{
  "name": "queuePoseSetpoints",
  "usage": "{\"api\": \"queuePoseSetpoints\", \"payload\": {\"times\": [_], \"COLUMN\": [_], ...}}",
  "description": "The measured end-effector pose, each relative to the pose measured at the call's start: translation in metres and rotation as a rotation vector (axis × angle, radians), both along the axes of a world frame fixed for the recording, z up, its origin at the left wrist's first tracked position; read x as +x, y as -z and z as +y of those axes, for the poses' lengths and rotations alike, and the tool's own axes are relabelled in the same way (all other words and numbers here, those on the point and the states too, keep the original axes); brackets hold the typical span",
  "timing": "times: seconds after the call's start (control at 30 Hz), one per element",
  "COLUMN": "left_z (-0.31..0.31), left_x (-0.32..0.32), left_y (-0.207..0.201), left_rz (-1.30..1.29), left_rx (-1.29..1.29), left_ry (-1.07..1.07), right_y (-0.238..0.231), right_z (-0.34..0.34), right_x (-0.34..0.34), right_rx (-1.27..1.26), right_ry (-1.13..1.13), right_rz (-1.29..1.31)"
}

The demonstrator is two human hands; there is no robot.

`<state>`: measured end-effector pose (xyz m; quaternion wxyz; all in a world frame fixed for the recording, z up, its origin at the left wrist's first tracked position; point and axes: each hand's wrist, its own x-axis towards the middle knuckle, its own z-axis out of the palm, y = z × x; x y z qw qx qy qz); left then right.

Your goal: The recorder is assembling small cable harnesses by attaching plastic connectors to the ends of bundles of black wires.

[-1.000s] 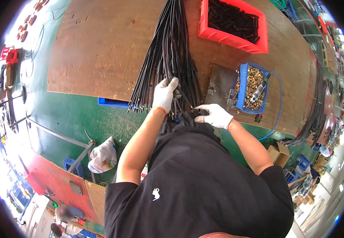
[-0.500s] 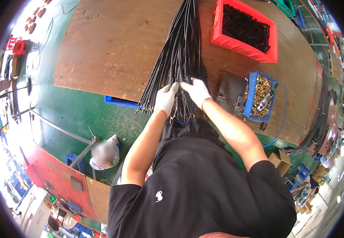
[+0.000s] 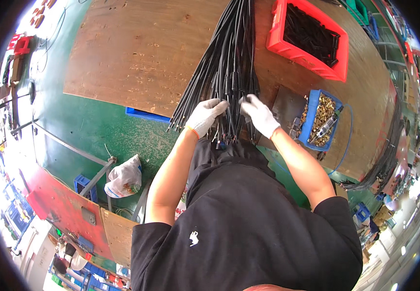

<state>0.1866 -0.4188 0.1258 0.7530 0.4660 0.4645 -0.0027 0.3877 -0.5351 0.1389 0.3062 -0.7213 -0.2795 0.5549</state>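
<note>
A thick bundle of black cables (image 3: 231, 58) lies over the table edge and hangs toward my lap, its stripped ends loosely fanned out. Short black sleeves show on several of the cables near my hands. My left hand (image 3: 205, 116), in a white glove, reaches in from the left side, its thumb and fingers pinched at a cable in the middle of the bundle. At the bundle's right side is my gloved right hand (image 3: 262, 117), with its fingers bent and apart and nothing visible between them. The fingertips are small and partly blurred.
A red crate (image 3: 307, 58) of black sleeves stands beyond my right hand. Closer is a blue bin (image 3: 306, 133) of brass fittings with a tool across it, beside a dark metal plate (image 3: 287, 109). The brown wooden table (image 3: 132, 53) extends left. A white bag (image 3: 124, 177) hangs by a metal frame.
My hands were together over the cables and have now come apart. The right hand moved to the right. The view has shifted slightly.
</note>
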Motion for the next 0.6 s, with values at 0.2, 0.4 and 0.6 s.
{"api": "queuePoseSetpoints", "payload": {"times": [0.2, 0.4, 0.6], "left_z": [-0.025, -0.043, -0.048], "left_x": [0.031, 0.05, 0.054], "left_y": [-0.007, 0.0, 0.006], "left_rz": [-0.096, -0.16, -0.2], "left_rx": [-0.118, -0.086, -0.067], "left_ry": [-0.209, -0.377, -0.389], "right_y": [-0.045, -0.054, -0.048], "right_z": [-0.055, -0.091, -0.108], "right_x": [0.009, 0.013, 0.015], "right_rx": [-0.056, -0.051, -0.016], "right_ry": [-0.384, -0.37, -0.4], "right_rz": [-0.207, -0.115, -0.13]}}
